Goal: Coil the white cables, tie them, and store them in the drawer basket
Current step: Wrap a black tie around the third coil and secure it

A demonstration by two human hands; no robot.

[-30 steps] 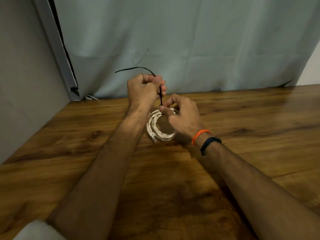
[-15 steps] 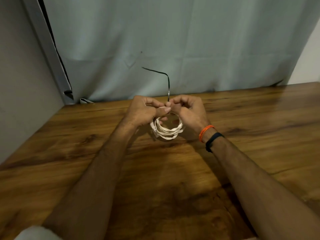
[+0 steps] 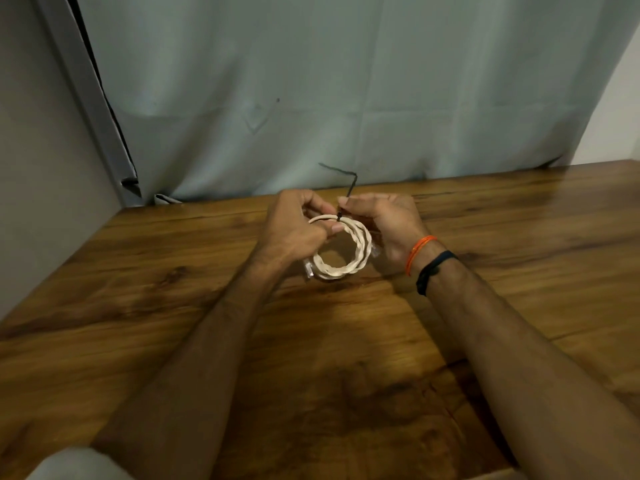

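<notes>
Head view, left hand (image 3: 294,230) gripping white cable coil (image 3: 341,247), right hand (image 3: 388,223) pinching black tie (image 3: 348,192), mid-table (image 3: 138,306).

- A brown wood-grain tabletop (image 3: 145,306) with dark streaks fills the lower view.
- A pale grey-green fabric curtain (image 3: 346,81) hangs along the tabletop's far edge.
- A plain grey wall (image 3: 38,168) borders the tabletop's left edge.

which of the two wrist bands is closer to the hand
The orange band on the right wrist: it sits nearer the right hand than the black band, which lies further up the forearm.
</notes>
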